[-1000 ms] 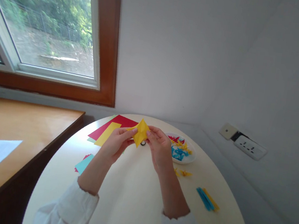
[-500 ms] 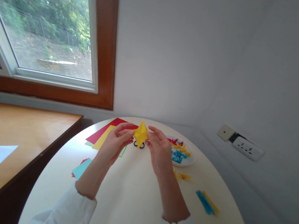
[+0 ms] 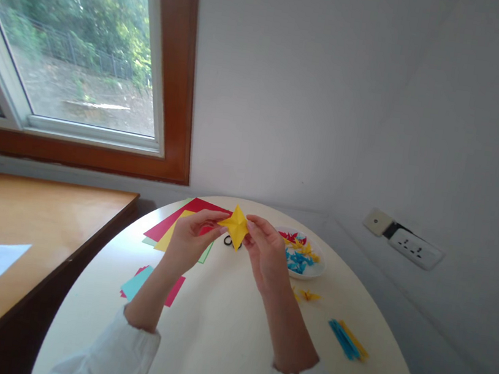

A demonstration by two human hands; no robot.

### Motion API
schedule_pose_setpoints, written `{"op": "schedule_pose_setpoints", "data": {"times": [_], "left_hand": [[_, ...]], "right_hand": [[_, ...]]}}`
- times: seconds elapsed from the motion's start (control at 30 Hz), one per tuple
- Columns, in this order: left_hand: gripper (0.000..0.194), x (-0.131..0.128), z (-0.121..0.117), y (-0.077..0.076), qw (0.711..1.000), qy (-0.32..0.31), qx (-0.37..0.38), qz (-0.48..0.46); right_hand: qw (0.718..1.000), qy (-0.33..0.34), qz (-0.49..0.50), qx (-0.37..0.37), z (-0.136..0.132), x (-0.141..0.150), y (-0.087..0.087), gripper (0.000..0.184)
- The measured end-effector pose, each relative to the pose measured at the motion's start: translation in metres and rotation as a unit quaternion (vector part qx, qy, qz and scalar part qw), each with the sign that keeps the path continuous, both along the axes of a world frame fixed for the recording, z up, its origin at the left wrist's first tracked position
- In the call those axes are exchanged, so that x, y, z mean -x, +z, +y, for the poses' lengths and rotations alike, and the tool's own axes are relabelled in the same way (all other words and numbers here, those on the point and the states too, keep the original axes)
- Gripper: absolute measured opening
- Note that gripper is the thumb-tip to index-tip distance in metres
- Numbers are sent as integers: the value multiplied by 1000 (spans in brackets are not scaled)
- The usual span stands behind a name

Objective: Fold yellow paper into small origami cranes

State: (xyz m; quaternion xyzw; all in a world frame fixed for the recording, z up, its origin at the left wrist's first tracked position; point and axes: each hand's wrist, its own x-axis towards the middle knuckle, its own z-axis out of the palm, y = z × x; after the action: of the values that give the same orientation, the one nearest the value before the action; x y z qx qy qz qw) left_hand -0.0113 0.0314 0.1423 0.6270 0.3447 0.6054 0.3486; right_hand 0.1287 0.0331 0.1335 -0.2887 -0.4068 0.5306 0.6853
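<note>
A folded yellow paper piece (image 3: 235, 225) with pointed corners is held up above a round cream table (image 3: 219, 337). My left hand (image 3: 191, 239) pinches its left side with thumb and fingers closed. My right hand (image 3: 265, 254) pinches its right side the same way. Both sleeves are white. A small black ring-shaped object (image 3: 227, 241) lies on the table just behind the paper.
Red, yellow and green sheets (image 3: 170, 225) lie at the table's back left, and blue and red squares (image 3: 143, 280) nearer. A white plate (image 3: 311, 273) holds small folded figures; one yellow figure (image 3: 308, 295) and blue-yellow strips (image 3: 347, 339) lie right. A wooden desk (image 3: 17, 216) stands left.
The yellow paper has turned between my fingers, its shape now wider with a point to the left. Both hands stay in the same place above the table.
</note>
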Motion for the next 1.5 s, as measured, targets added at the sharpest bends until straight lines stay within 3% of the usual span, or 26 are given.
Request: {"op": "schedule_pose_setpoints", "data": {"times": [0.2, 0.67, 1.3, 1.5], "left_hand": [[18, -5, 1, -4, 997, 61, -23, -31], [17, -6, 5, -7, 989, 126, -44, -60], [14, -10, 4, -7, 1000, 18, -4, -20], [16, -10, 7, -10, 1000, 18, 0, -22]], "right_hand": [[1000, 19, 4, -9, 0, 0, -1, 19], [974, -81, -190, -96, -5, 3, -1, 18], [975, -83, -179, -98, -5, 6, -4, 16], [966, -103, -209, -109, 0, 5, -10, 15]]}}
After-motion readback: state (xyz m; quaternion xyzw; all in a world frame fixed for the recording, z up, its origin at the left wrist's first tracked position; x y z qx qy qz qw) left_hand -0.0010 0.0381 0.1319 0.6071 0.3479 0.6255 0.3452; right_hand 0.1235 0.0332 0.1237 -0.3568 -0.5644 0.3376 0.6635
